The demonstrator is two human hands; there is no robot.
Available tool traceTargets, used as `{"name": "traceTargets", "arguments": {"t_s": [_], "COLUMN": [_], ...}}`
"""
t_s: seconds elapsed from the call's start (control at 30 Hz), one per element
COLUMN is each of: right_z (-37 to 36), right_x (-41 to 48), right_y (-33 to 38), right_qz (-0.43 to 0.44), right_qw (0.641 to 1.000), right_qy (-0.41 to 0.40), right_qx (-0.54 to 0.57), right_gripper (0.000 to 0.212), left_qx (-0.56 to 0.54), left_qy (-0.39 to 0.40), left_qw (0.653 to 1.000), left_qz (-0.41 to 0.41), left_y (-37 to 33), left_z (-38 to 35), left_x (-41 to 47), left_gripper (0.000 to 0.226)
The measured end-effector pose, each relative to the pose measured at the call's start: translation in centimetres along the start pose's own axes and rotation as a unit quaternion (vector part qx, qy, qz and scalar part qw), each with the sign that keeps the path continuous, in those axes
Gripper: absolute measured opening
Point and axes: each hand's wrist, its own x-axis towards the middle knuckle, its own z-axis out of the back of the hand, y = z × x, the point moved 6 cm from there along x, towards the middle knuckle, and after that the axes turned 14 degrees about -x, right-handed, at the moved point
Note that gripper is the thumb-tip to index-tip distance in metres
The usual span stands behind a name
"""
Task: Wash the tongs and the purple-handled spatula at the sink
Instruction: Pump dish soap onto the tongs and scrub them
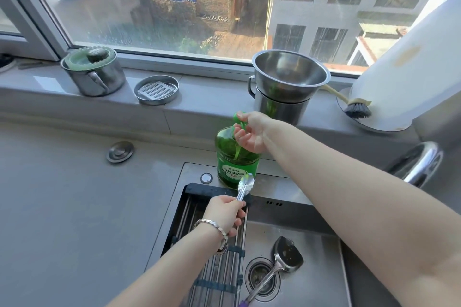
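Countertop (62, 194): grey, broad, running along the left and back of the basin; a round metal cap (120, 151) sits flush in it.

Window sill (199, 97): grey ledge under the window, carrying the items below.

Sink (311, 257): stainless basin, drain (262, 279) at its floor. A chrome faucet (421, 162) arches in from the right edge.

White appliance (409, 67): tall, pale, standing at the right end of the sill.

Drying rack (219, 264): roll-up metal rods with dark end bars, laid over the left side of the sink.

Stacked metal pots (287, 87): a bowl-shaped one nested on a handled cylinder, on the sill behind the soap bottle.

Lidded metal pot (94, 72): left on the sill, green glass lid.

Soap bottle (235, 157): green, pump-topped, standing on the sink's back rim.

Right hand (250, 133): arm reaching across the sink, fingers loosely curled around the bottle's pump head, thumb on top.

Left hand (225, 213): bracelet at the wrist, closed around the handle end of the tongs, above the rack's far end.

Purple-handled spatula (282, 260): lying in the sink, metal blade beside the drain, shaft crossing the drain, purple grip just showing at the bottom edge.

Round metal dish (156, 90): on the sill, holding a white slotted insert.

Dish brush (354, 107): dark bristles, pale handle, resting at the appliance's base.

Tongs (245, 185): metal, scalloped tips nearly together, pointing up towards the bottle's label.
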Motion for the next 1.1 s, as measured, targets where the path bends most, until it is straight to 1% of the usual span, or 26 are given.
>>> {"name": "traceTargets", "arguments": {"t_s": [0.07, 0.23, 0.43, 0.67, 0.73, 0.8, 0.87, 0.9, 0.93, 0.97, 1.0, 1.03, 1.07, 1.1], "right_z": [0.3, 0.3, -0.1, 0.1, 0.4, 1.5, 3.2, 3.8, 4.3, 4.7, 4.7, 4.4, 4.3, 4.7], "right_x": [0.1, 0.8, 1.5, 0.2, -0.7, -2.0, -3.7, -4.8, -5.9, -7.0, -8.1, -9.0, -9.3, -9.2], "right_y": [0.1, -0.3, -1.4, -1.2, -1.8, -2.8, -4.5, -5.7, -7.0, -8.5, -9.8, -11.2, -12.4, -13.6], "right_qz": [-0.006, 0.001, 0.005, 0.007, 0.03, 0.074, 0.147, 0.191, 0.24, 0.293, 0.348, 0.395, 0.427, 0.44], "right_qw": [1.0, 1.0, 0.999, 0.996, 0.994, 0.99, 0.984, 0.978, 0.964, 0.933, 0.884, 0.824, 0.765, 0.714], "right_qy": [0.007, 0.03, 0.019, 0.061, 0.059, 0.028, -0.035, -0.069, -0.106, -0.144, -0.164, -0.158, -0.142, -0.134], "right_qx": [-0.015, 0.01, 0.038, 0.056, 0.086, 0.114, 0.09, 0.041, -0.042, -0.149, -0.266, -0.374, -0.461, -0.528], "right_gripper": [0.041, 0.042, 0.045, 0.047, 0.048, 0.048, 0.044, 0.042, 0.039, 0.037, 0.037, 0.042, 0.055, 0.072], "left_qx": [0.006, 0.019, 0.019, 0.008, 0.0, 0.0, 0.005, 0.008, 0.014, 0.023, 0.037, 0.054, 0.067, 0.076], "left_qy": [-0.001, 0.001, -0.003, 0.003, 0.005, 0.009, 0.024, 0.033, 0.042, 0.052, 0.061, 0.068, 0.074, 0.08], "left_qw": [1.0, 1.0, 1.0, 1.0, 1.0, 1.0, 1.0, 0.999, 0.999, 0.998, 0.997, 0.996, 0.995, 0.994], "left_qz": [-0.008, -0.007, 0.011, 0.02, 0.025, 0.019, 0.009, 0.008, 0.009, 0.012, 0.014, 0.016, 0.017, 0.019], "left_y": [-0.3, -0.5, -0.4, -1.0, -1.1, -1.2, -1.2, -1.1, -0.9, -0.7, -0.4, 0.0, 0.4, 0.8], "left_z": [0.0, -0.2, -0.5, -0.8, -1.1, -1.5, -2.0, -2.4, -2.8, -3.3, -3.8, -4.3, -4.7, -5.1], "left_x": [0.1, 1.1, 1.4, 0.2, -0.2, -0.8, -1.5, -2.0, -2.4, -2.9, -3.4, -3.9, -4.5, -5.1], "left_gripper": [0.019, 0.02, 0.019, 0.02, 0.02, 0.019, 0.014, 0.012, 0.01, 0.01, 0.012, 0.016, 0.02, 0.023]}}
